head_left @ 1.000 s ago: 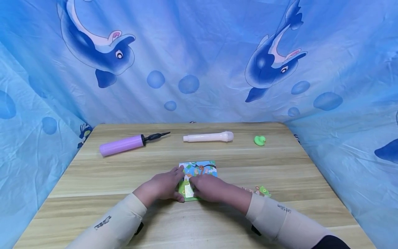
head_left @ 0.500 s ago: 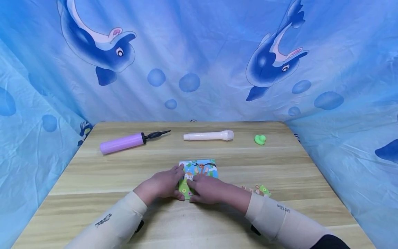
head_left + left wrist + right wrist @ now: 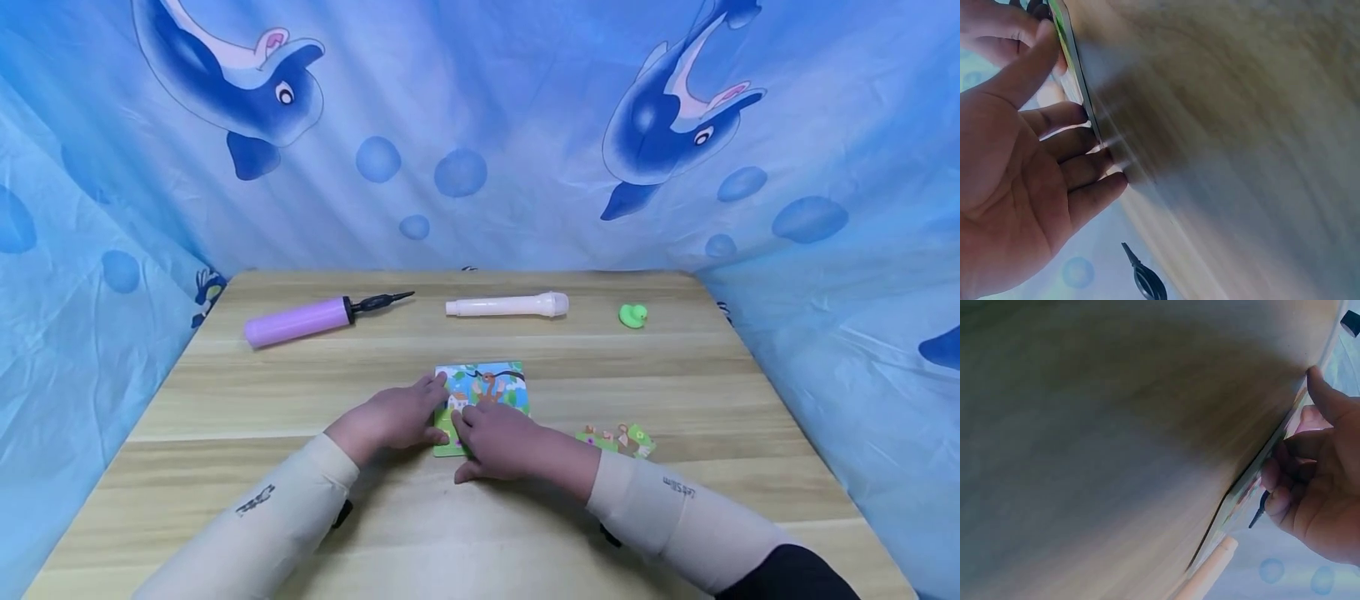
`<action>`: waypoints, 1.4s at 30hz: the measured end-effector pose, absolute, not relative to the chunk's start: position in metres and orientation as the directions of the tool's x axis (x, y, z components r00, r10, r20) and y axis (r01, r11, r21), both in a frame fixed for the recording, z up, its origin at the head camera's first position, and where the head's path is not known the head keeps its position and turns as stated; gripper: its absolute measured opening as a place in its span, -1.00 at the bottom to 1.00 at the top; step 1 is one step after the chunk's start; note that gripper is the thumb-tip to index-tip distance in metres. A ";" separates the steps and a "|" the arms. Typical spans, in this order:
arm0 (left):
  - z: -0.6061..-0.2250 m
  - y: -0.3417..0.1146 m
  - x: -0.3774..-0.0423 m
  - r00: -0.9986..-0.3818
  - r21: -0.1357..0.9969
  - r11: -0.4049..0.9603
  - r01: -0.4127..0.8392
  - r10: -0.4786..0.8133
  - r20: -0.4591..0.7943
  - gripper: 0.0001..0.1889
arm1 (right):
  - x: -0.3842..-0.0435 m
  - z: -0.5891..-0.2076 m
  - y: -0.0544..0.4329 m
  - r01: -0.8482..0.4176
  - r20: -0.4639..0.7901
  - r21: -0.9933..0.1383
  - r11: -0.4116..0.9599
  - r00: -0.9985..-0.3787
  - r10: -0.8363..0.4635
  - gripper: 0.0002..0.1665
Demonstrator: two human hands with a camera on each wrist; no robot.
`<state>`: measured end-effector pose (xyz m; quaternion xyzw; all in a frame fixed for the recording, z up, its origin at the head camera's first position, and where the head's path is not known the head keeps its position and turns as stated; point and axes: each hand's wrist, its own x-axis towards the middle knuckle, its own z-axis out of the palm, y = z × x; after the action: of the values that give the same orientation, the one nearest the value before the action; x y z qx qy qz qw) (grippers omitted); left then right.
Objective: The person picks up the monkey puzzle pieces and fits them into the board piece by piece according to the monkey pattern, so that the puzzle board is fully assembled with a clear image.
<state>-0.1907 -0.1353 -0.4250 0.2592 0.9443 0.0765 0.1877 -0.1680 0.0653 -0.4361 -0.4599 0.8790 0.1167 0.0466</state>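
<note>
A picture puzzle with a bird on a branch, a house and green grass lies flat on the wooden table. My left hand rests along its left edge, thumb at the lower left corner; the left wrist view shows the fingers nearly straight beside the board's edge. My right hand covers the lower right of the picture, index fingertip on its surface and thumb on the table in front. In the right wrist view its other fingers bend over the board. Loose puzzle pieces lie right of the right hand.
Along the back of the table lie a purple hand pump with a black nozzle, a pale pink toy microphone and a green toy duck. A blue dolphin-print curtain encloses the table's back and sides.
A green piece with flowers now fills the pale gap at the puzzle's lower left. My right thumb has moved off the puzzle onto the table. The head view has tilted down slightly.
</note>
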 end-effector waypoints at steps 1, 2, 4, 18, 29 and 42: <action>-0.425 -0.135 -0.191 -0.797 0.234 0.854 0.464 0.518 -0.311 -0.32 | -0.167 -0.435 0.066 -0.822 -0.188 0.173 0.543 -0.569 -0.801 0.08; -0.424 -0.134 -0.192 -0.798 0.228 0.855 0.466 0.517 -0.309 -0.33 | -0.167 -0.434 0.066 -0.823 -0.192 0.179 0.540 -0.567 -0.801 0.09; -0.423 -0.133 -0.192 -0.799 0.229 0.856 0.463 0.515 -0.309 -0.34 | -0.165 -0.431 0.069 -0.824 -0.208 0.176 0.539 -0.566 -0.797 0.09; -0.422 -0.131 -0.191 -0.799 0.240 0.870 0.430 0.491 -0.347 -0.27 | -0.156 -0.407 0.125 -0.785 -0.211 -0.076 0.615 -0.591 -0.779 -0.41; -0.423 -0.130 -0.191 -0.800 0.235 0.872 0.429 0.488 -0.350 -0.26 | -0.174 -0.403 0.224 -0.436 -0.326 -0.109 0.893 -0.833 -0.447 -0.23; -0.422 -0.131 -0.189 -0.802 0.236 0.871 0.430 0.489 -0.344 -0.26 | -0.162 -0.423 0.230 -0.487 -0.229 -0.111 0.866 -0.836 -0.499 -0.58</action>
<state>-0.1886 -0.1315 -0.4223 0.2429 0.9463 0.0733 0.2006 -0.1624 0.2299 -0.4229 -0.2574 0.9578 -0.0241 0.1259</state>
